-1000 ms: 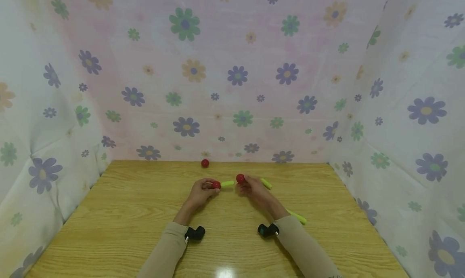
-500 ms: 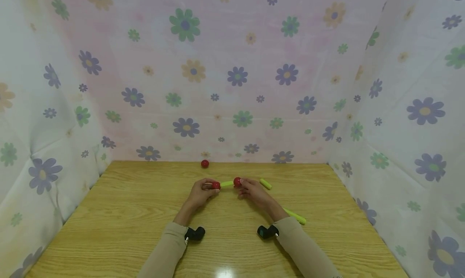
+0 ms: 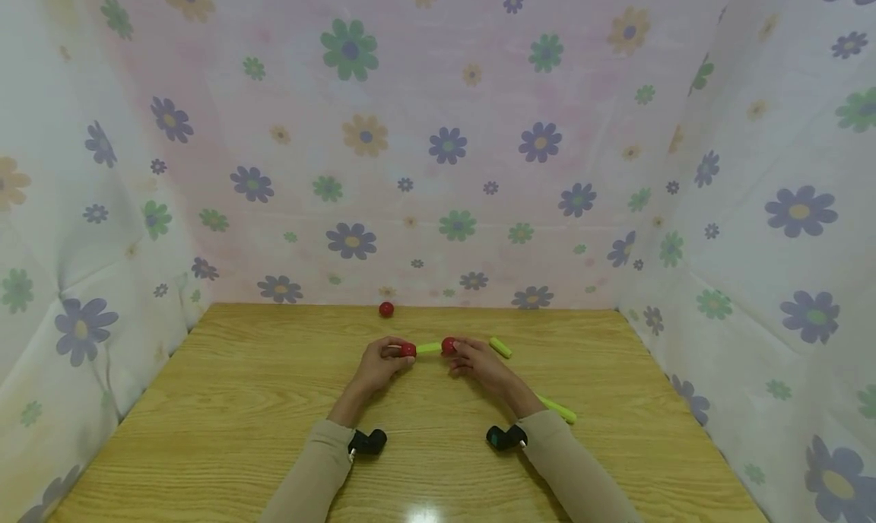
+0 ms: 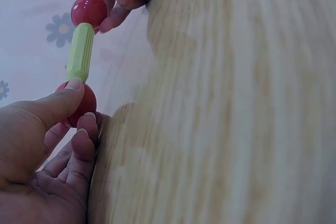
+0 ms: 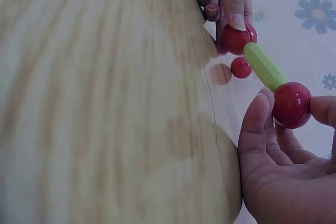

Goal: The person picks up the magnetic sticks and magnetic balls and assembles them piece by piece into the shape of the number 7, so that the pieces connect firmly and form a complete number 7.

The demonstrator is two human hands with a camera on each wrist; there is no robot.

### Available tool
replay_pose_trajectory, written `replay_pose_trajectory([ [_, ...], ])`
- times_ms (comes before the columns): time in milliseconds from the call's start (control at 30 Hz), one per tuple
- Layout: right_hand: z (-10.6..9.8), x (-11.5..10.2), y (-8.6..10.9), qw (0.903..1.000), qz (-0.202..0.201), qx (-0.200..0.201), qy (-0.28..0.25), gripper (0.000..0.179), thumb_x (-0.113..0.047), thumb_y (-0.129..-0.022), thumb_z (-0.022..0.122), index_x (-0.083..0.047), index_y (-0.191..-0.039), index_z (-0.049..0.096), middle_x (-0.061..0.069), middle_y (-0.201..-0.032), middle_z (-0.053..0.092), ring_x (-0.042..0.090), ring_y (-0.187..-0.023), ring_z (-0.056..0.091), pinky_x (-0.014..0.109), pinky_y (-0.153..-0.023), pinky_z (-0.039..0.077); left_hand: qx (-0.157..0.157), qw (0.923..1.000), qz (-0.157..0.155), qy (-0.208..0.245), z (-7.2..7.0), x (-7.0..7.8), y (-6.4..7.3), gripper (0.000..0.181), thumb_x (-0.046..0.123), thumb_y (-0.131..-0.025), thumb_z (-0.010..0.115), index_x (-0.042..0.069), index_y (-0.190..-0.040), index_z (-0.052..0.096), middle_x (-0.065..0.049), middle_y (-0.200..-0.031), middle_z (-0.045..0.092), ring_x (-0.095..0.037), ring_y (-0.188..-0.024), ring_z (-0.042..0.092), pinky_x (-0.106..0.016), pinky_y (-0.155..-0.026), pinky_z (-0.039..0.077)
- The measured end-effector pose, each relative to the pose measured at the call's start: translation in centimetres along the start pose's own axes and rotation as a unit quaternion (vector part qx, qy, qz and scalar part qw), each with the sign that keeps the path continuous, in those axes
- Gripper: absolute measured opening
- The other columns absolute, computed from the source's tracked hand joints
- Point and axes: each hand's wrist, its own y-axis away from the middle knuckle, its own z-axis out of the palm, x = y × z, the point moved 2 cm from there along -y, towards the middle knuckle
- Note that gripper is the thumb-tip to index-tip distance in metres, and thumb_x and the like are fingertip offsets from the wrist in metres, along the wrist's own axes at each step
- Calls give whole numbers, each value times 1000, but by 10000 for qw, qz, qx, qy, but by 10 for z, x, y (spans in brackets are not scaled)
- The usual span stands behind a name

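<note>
My left hand [image 3: 376, 363] pinches a red ball [image 4: 86, 103] between thumb and fingers. From that ball a ridged yellow-green rod [image 4: 80, 52] runs across to a second red ball [image 5: 292, 105], which my right hand [image 3: 481, 362] pinches. In both wrist views the rod's ends meet the two balls, making a short dumbbell shape held low over the wooden table [image 3: 274, 401]. The lower fingers of each hand lie close to the tabletop.
A third red ball [image 3: 386, 309] rests at the table's back edge. One short yellow-green rod [image 3: 500, 347] lies just beyond the right hand, and a longer rod [image 3: 560, 410] lies partly behind the right forearm. Flowered cloth [image 3: 424, 166] encloses the back and sides.
My right hand has brought its red ball left and down onto the free end of the rod, closing the earlier gap. The left hand has stayed nearly still.
</note>
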Motion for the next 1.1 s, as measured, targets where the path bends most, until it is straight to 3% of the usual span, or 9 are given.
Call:
replay_pose_trajectory([
  [300,-4,1,1,9998,-55,-147,156,53,-20,-113,43,13,-153,34,18,-132,63,12,-97,67,26,-85,57,73,9999,92,-14,2,3,2,30,5,-94,76,-5,-121,67,-26,-116,72,-29,-99,71,-30,-76,55],
  [633,-4,1,2,9991,26,7,417,49,-16,-110,51,10,-150,40,26,-129,65,13,-94,68,26,-82,58,-63,9997,-39,234,1,8,1,31,3,-94,75,-5,-122,66,-25,-117,69,-28,-100,72,-34,-82,59],
  [800,-4,1,3,9990,29,13,454,50,-17,-109,54,10,-149,42,29,-129,65,13,-95,69,26,-82,59,-18,10000,-27,-11,-3,7,-1,33,5,-93,77,-3,-123,67,-22,-116,70,-25,-97,71,-33,-80,59],
  [1100,-3,0,4,9901,-117,200,1385,45,-20,-107,60,2,-145,52,25,-124,66,18,-93,68,33,-80,61,65,9992,55,-394,-10,6,-4,30,6,-90,80,1,-119,71,-17,-112,72,-25,-97,71,-35,-81,57],
])
